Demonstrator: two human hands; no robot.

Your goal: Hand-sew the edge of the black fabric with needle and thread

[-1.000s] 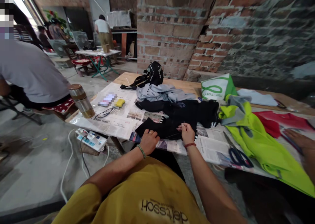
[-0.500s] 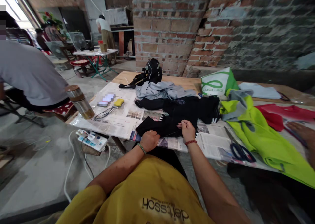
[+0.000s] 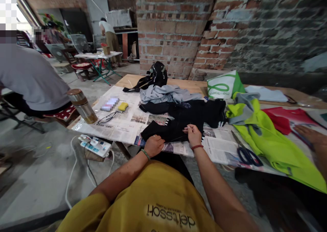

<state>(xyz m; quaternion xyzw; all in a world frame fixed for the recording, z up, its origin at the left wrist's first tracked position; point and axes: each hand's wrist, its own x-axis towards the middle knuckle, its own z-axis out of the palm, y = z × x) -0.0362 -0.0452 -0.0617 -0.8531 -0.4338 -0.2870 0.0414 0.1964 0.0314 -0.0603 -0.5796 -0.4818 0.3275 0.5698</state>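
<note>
A black garment (image 3: pixel 176 130) with white stripes at its ends lies spread on the newspaper-covered table in front of me. My left hand (image 3: pixel 154 146) grips its near edge, fingers curled onto the cloth. Just above the cloth, farther right, my right hand (image 3: pixel 194 135) is closed in a pinch with thumb and forefinger together. Whatever is in that pinch is too small to make out. A bunched grey cloth (image 3: pixel 170 94) touches the garment's far side. Dark-handled scissors (image 3: pixel 249 156) lie to the right of my right hand.
Left on the table stand a steel flask (image 3: pixel 83 108), a yellow sponge-like block (image 3: pixel 123 106), glasses (image 3: pixel 107 117) and a phone (image 3: pixel 109 104). A neon-yellow garment (image 3: pixel 276 143) and a green-white bag (image 3: pixel 224 85) lie right. Another person's hand (image 3: pixel 308 135) is at the right edge. A power strip (image 3: pixel 95 146) hangs below.
Both hands stay in nearly the same place on the black garment. The view has shifted slightly, and the other person's hand at the right shows a little more.
</note>
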